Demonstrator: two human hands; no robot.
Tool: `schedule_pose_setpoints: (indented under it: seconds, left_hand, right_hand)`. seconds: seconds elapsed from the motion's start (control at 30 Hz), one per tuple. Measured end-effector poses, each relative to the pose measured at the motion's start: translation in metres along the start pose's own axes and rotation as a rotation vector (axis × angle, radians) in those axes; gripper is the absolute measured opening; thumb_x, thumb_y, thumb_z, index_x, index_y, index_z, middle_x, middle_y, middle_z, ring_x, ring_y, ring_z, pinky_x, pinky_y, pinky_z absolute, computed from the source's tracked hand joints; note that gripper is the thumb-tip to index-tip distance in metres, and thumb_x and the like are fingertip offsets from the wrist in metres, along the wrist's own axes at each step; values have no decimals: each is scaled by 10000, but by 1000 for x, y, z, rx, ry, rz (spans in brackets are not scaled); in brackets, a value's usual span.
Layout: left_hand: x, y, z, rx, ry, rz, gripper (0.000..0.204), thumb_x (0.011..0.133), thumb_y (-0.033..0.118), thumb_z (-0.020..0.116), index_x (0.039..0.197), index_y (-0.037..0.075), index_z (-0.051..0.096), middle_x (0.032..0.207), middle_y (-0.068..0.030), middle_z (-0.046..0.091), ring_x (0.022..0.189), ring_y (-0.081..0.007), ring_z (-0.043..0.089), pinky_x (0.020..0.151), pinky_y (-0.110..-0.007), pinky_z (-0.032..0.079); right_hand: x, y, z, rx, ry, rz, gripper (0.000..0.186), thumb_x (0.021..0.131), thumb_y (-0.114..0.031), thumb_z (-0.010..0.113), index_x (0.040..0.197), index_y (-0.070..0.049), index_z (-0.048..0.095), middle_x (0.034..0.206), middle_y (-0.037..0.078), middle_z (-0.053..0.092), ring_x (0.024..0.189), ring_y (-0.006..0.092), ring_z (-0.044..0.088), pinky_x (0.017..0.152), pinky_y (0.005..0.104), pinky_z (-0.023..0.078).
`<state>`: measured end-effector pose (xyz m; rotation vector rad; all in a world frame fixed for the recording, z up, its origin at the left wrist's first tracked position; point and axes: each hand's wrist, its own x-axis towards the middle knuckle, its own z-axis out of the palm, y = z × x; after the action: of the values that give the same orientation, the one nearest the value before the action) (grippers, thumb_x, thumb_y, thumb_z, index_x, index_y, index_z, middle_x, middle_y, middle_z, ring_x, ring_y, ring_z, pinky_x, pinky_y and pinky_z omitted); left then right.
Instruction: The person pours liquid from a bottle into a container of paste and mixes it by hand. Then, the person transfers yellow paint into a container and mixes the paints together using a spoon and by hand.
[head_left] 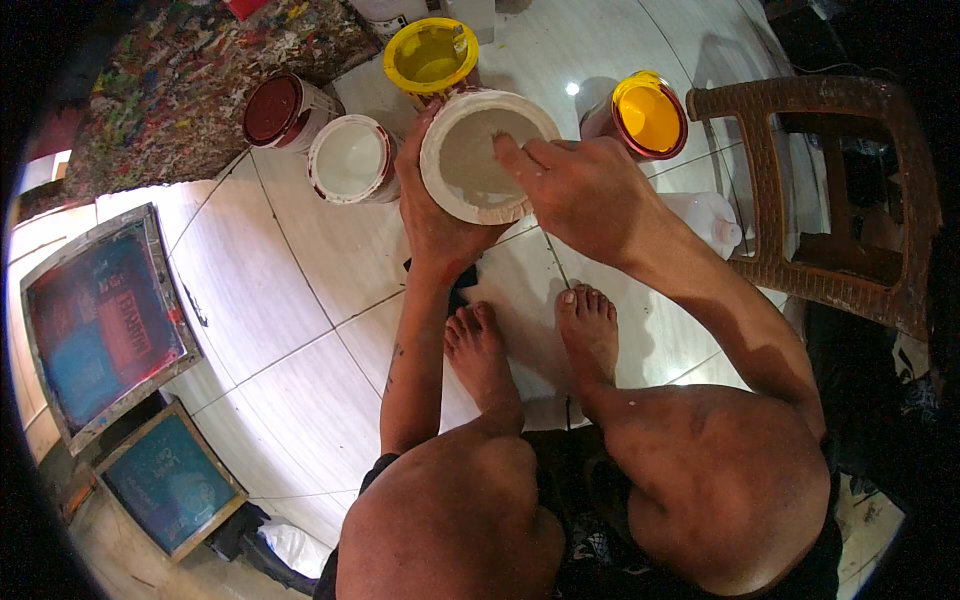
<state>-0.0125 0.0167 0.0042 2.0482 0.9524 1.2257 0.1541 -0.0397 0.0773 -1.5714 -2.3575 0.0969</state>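
Note:
My left hand is wrapped round the left side of a round tub with a white, paint-crusted rim. It holds the tub up over the floor, tilted so that its greyish-white contents show. Over the tub's right rim reaches my right hand, its fingers curled together and the foremost fingertips inside the opening. Whatever they may pinch is hidden. Just behind the tub stands a can of yellow paint. A can of white paint is to the left of my left hand.
A can with dark red top sits at the far left, beside a paint-spattered board. An orange-yellow paint can, a white bottle and a brown plastic stool stand right. Two framed screens lie left. My bare feet rest on tiles.

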Motion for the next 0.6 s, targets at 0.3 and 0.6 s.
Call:
schedule_pose_setpoints:
  seconds: [0.3, 0.6]
  left_hand:
    - [-6, -1, -8, 45, -14, -24, 1106, 582, 232, 967, 1438, 14, 302, 1419, -205, 515, 1278, -334, 555, 1070, -428, 446]
    - [-7, -7, -4, -29, 3, -47, 1106, 581, 235, 970, 1437, 16, 304, 1428, -207, 505, 1300, -338, 531, 1087, -437, 428]
  right_hand:
    - [3, -6, 0, -9, -43, -18, 466, 748, -42, 655, 1203, 39, 591, 812, 96, 653, 723, 268, 704, 580, 357, 556]
    - [1, -6, -8, -29, -147, 6, 488, 729, -41, 665, 1204, 42, 590, 831, 104, 659, 756, 264, 710, 612, 359, 563]
